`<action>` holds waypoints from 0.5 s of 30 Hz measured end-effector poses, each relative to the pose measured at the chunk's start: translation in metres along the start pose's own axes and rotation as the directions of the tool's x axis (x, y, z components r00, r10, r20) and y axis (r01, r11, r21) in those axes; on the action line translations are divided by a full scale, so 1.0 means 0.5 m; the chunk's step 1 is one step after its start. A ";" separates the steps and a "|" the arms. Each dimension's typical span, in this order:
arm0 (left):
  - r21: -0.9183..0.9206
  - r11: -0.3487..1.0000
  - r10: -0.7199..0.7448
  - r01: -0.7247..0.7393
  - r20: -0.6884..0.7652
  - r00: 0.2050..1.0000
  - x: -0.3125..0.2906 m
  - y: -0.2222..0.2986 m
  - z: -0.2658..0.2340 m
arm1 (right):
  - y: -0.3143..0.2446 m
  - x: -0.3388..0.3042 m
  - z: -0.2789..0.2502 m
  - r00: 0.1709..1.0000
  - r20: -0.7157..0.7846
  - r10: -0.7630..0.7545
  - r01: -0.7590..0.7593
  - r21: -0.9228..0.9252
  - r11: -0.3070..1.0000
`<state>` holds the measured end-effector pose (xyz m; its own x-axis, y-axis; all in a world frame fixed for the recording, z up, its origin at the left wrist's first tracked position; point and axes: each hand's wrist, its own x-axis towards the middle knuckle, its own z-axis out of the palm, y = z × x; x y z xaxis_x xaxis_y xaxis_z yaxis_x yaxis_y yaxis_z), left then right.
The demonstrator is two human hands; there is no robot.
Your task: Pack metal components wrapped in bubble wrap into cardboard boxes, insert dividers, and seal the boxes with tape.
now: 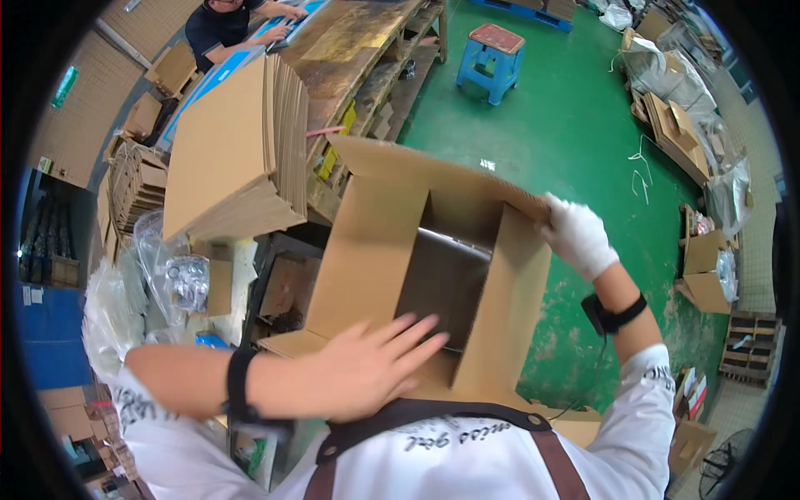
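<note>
An open cardboard box (pixel 362 242) stands in front of my body, flaps folded outward and its dark inside showing. My right hand (pixel 578 237), in a white glove, is closed on the far right corner of the box's far flap. My left hand (pixel 371 362) is bare and slightly blurred. Its fingers are stretched out and spread above the near side of the opening, with nothing in them. Whether its palm touches the near flap, I cannot tell. Both wrists wear black bands.
At left stands a tall stack of flat cardboard (pixel 221 142), beside a long wooden workbench (pixel 342 50). A person (pixel 237 29) works behind it. A blue stool (pixel 490 62) stands on the green floor. Clear plastic bags (pixel 117 308) lie at left; cartons and a pallet (pixel 750 346) line the right.
</note>
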<state>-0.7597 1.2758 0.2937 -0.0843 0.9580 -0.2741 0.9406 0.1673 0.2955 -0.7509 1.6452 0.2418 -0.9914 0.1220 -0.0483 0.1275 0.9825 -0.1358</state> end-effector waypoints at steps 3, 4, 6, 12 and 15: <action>0.164 0.868 0.496 -0.468 -0.261 0.828 0.213 -0.060 0.020 | 0.002 0.044 -0.009 0.997 0.060 -0.037 0.035 0.038 0.999; 0.146 0.890 0.442 -0.431 -0.046 0.896 0.267 -0.070 0.070 | -0.002 0.044 -0.004 0.998 0.055 -0.038 0.036 0.035 0.999; 0.087 0.919 0.364 -0.385 0.193 0.911 0.330 -0.145 0.248 | -0.021 0.031 0.004 0.994 0.027 -0.102 0.101 0.031 0.994; -0.383 0.921 0.242 0.070 0.703 0.668 0.118 -0.005 -0.047 | -0.004 -0.096 0.032 0.988 0.082 -0.134 0.113 0.226 0.968; -0.221 0.954 -0.059 0.201 0.523 0.850 -0.040 0.008 -0.009 | 0.022 -0.125 0.089 0.933 0.135 -0.333 0.324 0.081 0.943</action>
<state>-0.7557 1.2583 0.3046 0.0454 0.6828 -0.7292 0.8081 0.4040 0.4287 -0.6862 1.6420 0.1993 -0.9635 -0.2320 -0.1337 -0.1988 0.9542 -0.2236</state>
